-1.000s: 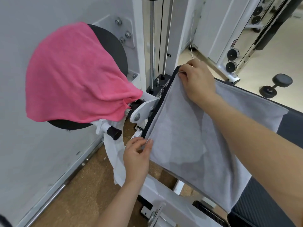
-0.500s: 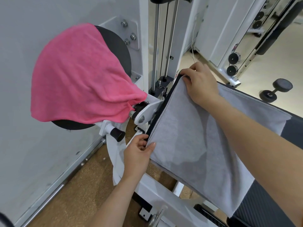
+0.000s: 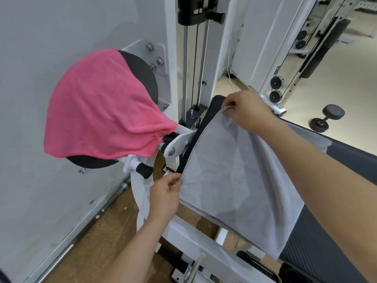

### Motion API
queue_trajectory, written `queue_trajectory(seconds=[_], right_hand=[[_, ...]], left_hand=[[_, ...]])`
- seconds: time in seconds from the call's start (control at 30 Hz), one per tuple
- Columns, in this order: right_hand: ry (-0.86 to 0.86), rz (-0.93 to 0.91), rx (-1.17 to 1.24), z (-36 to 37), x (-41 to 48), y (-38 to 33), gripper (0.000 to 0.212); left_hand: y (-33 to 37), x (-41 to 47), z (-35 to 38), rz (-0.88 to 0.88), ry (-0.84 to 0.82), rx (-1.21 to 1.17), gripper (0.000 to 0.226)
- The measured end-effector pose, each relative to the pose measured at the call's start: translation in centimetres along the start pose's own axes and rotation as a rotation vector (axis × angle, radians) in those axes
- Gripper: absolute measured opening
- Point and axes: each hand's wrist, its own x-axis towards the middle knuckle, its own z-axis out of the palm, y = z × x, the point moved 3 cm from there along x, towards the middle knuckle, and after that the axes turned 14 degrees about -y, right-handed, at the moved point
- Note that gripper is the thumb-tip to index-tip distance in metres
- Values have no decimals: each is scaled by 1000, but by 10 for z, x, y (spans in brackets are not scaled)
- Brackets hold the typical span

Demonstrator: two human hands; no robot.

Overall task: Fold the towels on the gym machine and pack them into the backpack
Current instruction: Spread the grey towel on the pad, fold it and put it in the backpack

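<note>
A grey towel [image 3: 234,180] lies spread over the black padded seat [image 3: 346,160] of the gym machine. My right hand [image 3: 246,111] pinches its far left corner, lifted a little off the pad. My left hand [image 3: 165,193] pinches the near left corner at the seat's edge. A pink towel [image 3: 100,107] is draped over a black round pad [image 3: 142,74] on the machine at the left. No backpack is in view.
The white machine frame [image 3: 204,242] runs below the seat, with a black knob [image 3: 143,170] sticking out. A grey wall stands at the left. A weight stack with cables [image 3: 195,58] rises behind. A black dumbbell [image 3: 326,117] lies on the floor at the right.
My right hand has raised the grey towel's far corner, uncovering more of the black seat edge. My left hand keeps its pinch on the near corner.
</note>
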Motion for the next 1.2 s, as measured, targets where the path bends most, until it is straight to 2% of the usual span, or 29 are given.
queue_trajectory(seconds=[0.1,0.2,0.27,0.33,0.4,0.47,0.57,0.6,0.63,0.73,0.8,0.93,1.07,1.2], right_hand=[[-33,47,193,-25,-26,3,7],[-62,46,281,-49,-61,6,8],[-91,51,372,-62,-88,12,11],[-104,17,608,-73,-122,17,18],[-83,-28,902,-81,-157,26,23],[-80,-64,1128,-84,-193,41,27],[-94,-26,1258,-81,-234,60,32],[-74,25,1258,-79,-247,69,33],[-47,95,1244,-75,-256,81,32],[48,347,1138,-52,-272,120,31],[124,506,1027,-30,-279,149,36],[251,682,747,-3,-284,180,37],[361,701,588,-6,-272,191,38],[380,730,451,-8,-254,198,36]], left_hand=[[16,-7,-4,59,-31,17,41],[42,-11,-12,53,-71,-99,47],[62,-15,-15,44,-187,-190,51],[79,-22,-19,-11,-378,-341,55],[92,-25,-24,-13,-583,-427,48],[102,-20,-23,29,-712,-450,21],[125,-8,-13,86,-790,-468,25],[134,0,-1,122,-780,-413,16],[142,8,11,165,-729,-309,18],[151,42,52,261,-430,131,30],[150,58,77,294,-300,305,23],[162,79,103,419,-167,436,25],[178,92,116,534,-111,461,37],[188,107,121,590,-82,473,47]])
